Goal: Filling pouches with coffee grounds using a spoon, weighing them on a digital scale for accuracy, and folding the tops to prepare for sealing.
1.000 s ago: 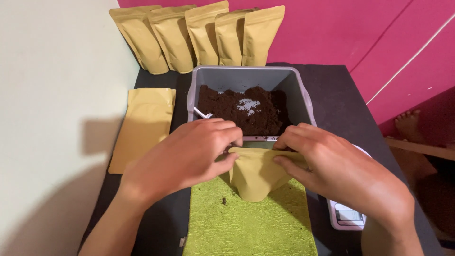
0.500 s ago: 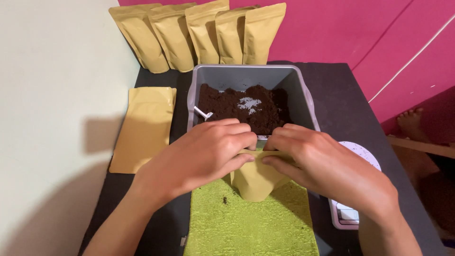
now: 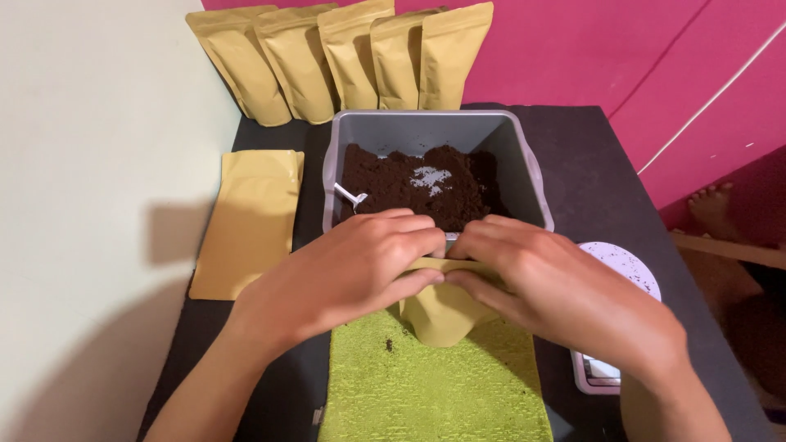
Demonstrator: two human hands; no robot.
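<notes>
A tan paper pouch (image 3: pixel 446 315) stands upright on a green cloth (image 3: pixel 434 385). My left hand (image 3: pixel 348 274) and my right hand (image 3: pixel 548 286) both pinch its top edge, fingertips meeting at the middle, and they hide most of the pouch's upper part. Just behind the pouch sits a grey tub (image 3: pixel 516 143) holding dark brown powder (image 3: pixel 422 184), with a small white scoop (image 3: pixel 350 196) resting in it at the left.
Several filled tan pouches (image 3: pixel 352 57) stand in a row against the pink wall behind the tub. A flat empty pouch (image 3: pixel 250 221) lies on the black table at left. A small white scale (image 3: pixel 622 270) sits at right, partly under my right wrist.
Both hands have slid inward along the pouch's top edge until the fingertips meet at the centre. The pouch stays upright on the cloth.
</notes>
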